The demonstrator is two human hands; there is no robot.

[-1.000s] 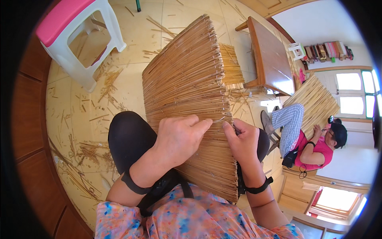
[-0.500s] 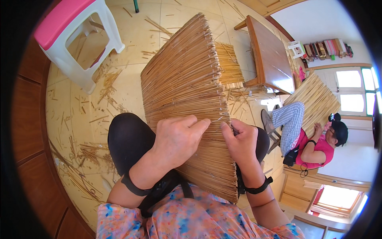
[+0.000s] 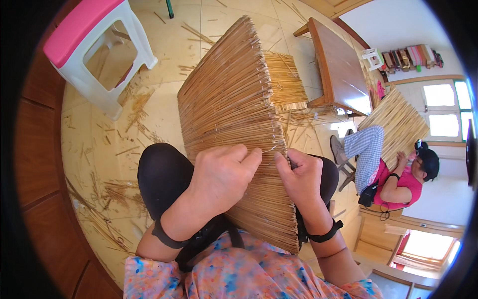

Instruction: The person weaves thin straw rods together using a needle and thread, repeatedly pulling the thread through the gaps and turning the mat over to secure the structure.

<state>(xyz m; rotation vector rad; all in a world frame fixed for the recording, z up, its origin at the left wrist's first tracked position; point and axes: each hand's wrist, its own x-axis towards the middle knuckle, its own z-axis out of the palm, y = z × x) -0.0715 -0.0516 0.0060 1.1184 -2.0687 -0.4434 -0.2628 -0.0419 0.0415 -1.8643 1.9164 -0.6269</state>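
A stiff mat of stalks [image 3: 224, 94], bound along its right edge with pale stitching, stands tilted across my lap between my knees. My left hand [image 3: 221, 174] is closed in front of its face, thumb and forefinger pinching a thin pale thread [image 3: 270, 148] that runs to the bound edge. At that same edge, my right hand [image 3: 302, 177] grips the mat, its thumb on the near side and its fingers curled behind, partly hidden. The two hands are a short gap apart.
A white stool with a pink seat [image 3: 82, 30] stands at the upper left. Loose stalks [image 3: 117, 192] litter the tiled floor. Beyond my mat are another stalk piece [image 3: 286, 77] and a low wooden table [image 3: 341, 70]. At right, a seated person [image 3: 403, 182] handles a similar mat [image 3: 396, 117].
The top of the mat has tipped slightly to the left. Both hands keep nearly the same places, the left still pinching the thread. The view has shifted a little.
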